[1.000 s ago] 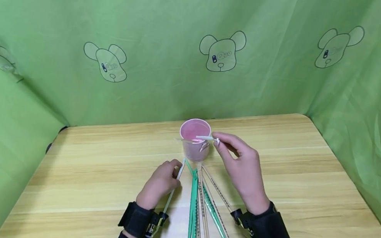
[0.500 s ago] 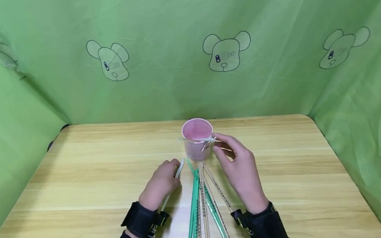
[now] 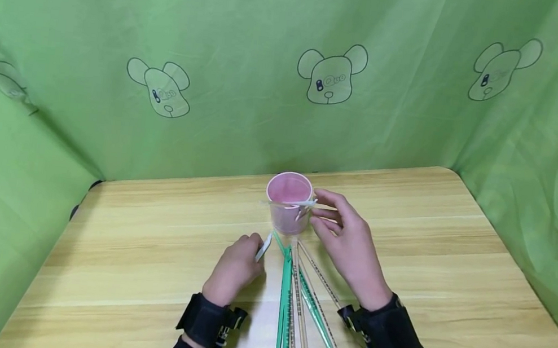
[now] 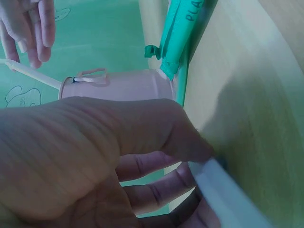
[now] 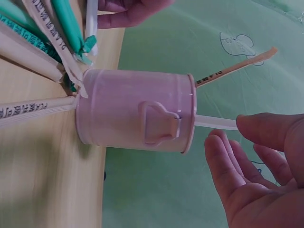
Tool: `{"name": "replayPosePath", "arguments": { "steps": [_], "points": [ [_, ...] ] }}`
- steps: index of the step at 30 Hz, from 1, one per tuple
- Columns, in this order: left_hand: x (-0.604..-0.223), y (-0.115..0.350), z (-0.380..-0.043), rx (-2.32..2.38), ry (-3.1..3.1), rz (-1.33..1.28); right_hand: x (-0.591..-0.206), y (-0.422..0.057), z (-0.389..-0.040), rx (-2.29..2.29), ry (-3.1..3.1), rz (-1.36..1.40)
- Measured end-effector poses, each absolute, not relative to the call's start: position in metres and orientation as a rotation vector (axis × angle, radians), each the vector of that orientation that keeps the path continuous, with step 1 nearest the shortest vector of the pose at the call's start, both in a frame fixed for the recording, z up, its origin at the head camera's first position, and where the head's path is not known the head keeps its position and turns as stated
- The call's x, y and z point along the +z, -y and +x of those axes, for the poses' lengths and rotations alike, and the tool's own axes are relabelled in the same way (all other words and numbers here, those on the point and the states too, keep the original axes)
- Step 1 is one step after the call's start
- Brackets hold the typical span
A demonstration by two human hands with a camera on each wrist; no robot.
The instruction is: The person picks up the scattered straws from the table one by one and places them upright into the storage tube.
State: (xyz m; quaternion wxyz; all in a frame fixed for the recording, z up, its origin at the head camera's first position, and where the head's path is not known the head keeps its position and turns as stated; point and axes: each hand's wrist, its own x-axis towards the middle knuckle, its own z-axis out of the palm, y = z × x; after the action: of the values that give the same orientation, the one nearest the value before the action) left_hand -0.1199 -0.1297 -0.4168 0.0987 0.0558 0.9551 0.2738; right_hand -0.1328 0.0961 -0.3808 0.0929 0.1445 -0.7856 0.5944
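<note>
A pink bucket (image 3: 288, 219) with small side handles stands near the table's far edge. A white-wrapped straw (image 5: 216, 122) and a brown paper-wrapped straw (image 5: 232, 69) stick up out of it. My right hand (image 3: 346, 238) is beside the rim with fingers spread; its thumb appears to touch the white straw's upper end in the right wrist view, but the fingers are not closed round it. My left hand (image 3: 237, 266), low over the table, pinches another white-wrapped straw (image 4: 232, 194) between thumb and fingers; most of that straw is hidden by the hand in the head view.
Several wrapped straws lie fanned out in front of the bucket, including green ones (image 3: 281, 310) and brown paper ones (image 3: 303, 344). The wooden table (image 3: 124, 237) is bordered at the back and sides by a green curtain (image 3: 238, 79) with bear drawings.
My right hand has lowered the white straw into the bucket and its fingers have loosened from it. In my left hand, the straw has turned, and its lower length has gone out of sight.
</note>
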Motion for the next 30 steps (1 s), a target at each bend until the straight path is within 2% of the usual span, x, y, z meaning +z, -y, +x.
{"name": "replayPosePath", "arguments": {
  "steps": [8, 15, 24, 30],
  "points": [
    [-0.406, 0.132, -0.118, 0.887, -2.780, 0.116, -0.386, -0.096, -0.136, 1.801, 2.348, 0.402],
    [-0.380, 0.147, -0.110, 0.991, -2.821, 0.123, -0.388, -0.096, -0.137, 1.820, 2.403, 0.388],
    [-0.346, 0.166, -0.102, 1.446, -3.039, 0.028, -0.390, -0.094, -0.137, 1.818, 2.500, 0.365],
    [-0.339, 0.158, -0.103, 1.981, -3.208, 0.182, -0.393, -0.093, -0.137, 1.791, 2.522, 0.365]
  ]
}}
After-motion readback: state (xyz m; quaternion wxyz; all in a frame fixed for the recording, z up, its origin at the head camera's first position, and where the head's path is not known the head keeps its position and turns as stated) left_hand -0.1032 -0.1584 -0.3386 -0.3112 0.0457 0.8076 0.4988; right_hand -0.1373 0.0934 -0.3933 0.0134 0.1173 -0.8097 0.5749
